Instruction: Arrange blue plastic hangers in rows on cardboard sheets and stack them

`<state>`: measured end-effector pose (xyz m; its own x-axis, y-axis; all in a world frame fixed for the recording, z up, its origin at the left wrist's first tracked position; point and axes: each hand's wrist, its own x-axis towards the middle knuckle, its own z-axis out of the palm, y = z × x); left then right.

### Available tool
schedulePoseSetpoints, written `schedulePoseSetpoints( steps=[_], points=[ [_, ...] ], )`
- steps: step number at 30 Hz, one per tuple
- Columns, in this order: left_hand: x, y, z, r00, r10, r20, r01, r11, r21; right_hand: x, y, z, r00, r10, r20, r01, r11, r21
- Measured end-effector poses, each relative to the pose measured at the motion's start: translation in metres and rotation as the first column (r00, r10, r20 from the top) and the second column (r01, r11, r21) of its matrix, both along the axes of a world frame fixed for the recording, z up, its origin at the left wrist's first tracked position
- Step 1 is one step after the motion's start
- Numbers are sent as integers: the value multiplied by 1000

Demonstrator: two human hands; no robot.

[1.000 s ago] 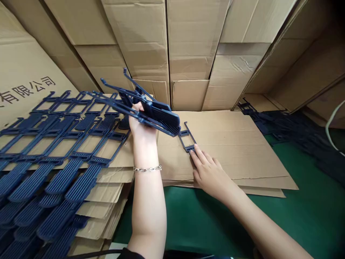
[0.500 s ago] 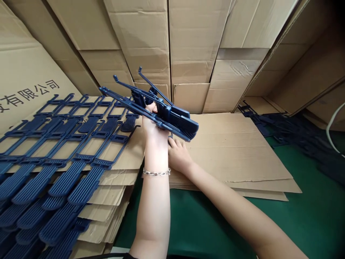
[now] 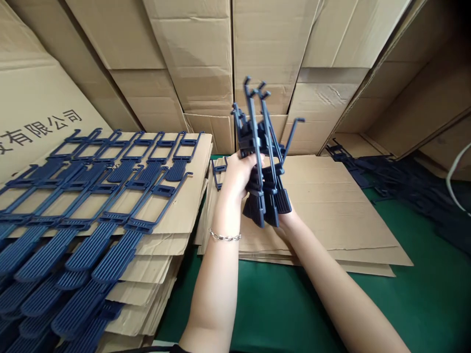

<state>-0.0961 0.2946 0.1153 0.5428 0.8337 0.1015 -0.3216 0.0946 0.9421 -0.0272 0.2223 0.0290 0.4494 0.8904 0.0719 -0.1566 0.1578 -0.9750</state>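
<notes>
My left hand (image 3: 241,171) is closed around several dark blue plastic frames with ribbed paddle ends (image 3: 267,166). Their hooked arms point up and the ribbed ends hang down. Behind the bundle's lower right side is my right hand (image 3: 289,215); its fingers are hidden, so whether it grips the frames cannot be told. Left of the bundle, one more blue frame (image 3: 220,169) lies on the flat cardboard sheets (image 3: 324,206), partly covered by my left hand.
At left, rows of matching blue frames (image 3: 117,196) lie on a layered cardboard stack (image 3: 180,215). More dark frames (image 3: 397,181) are heaped at right on the green table (image 3: 272,304). Cardboard boxes (image 3: 198,54) wall off the back. A white cable (image 3: 451,181) hangs far right.
The bundle in my left hand has moved right and turned from a sideways slant to nearly upright. My right hand has shifted right, behind it. The frame on the cardboard now shows more.
</notes>
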Motion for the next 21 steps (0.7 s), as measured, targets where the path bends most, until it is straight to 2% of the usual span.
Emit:
schedulePoseSetpoints(
  steps=[2, 4, 6, 8, 10, 13, 16, 18, 21],
  points=[
    [7, -4, -6, 991, -14, -134, 30, 993, 113, 7, -16, 2, 974, 39, -225, -43, 999, -12],
    [15, -7, -13, 964, -36, -262, 87, 978, 189, 12, -31, 1, 887, 67, -457, -93, 995, -34],
    [23, -11, -20, 934, -86, -348, 157, 971, 182, 16, -42, -2, 834, 67, -548, -113, 992, -49],
    [30, -15, -25, 915, -142, -377, 210, 967, 146, 19, -48, -5, 846, 48, -530, -90, 995, -53],
    [36, -19, -29, 908, -140, -396, 223, 960, 171, 19, -48, -7, 875, -29, -483, 3, 999, -54],
    [39, -22, -31, 891, -43, -451, 209, 922, 326, 15, -44, -10, 896, -217, -387, 203, 976, -76],
    [36, -22, -29, 882, 85, -463, 184, 843, 506, 12, -44, -12, 907, -347, -239, 338, 938, -76],
    [32, -20, -26, 892, 148, -427, 139, 808, 572, 13, -47, -11, 894, -422, -148, 416, 907, -71],
    [24, -14, -21, 923, 187, -337, 31, 836, 547, 19, -53, -4, 856, -513, -72, 510, 858, -55]
  ],
)
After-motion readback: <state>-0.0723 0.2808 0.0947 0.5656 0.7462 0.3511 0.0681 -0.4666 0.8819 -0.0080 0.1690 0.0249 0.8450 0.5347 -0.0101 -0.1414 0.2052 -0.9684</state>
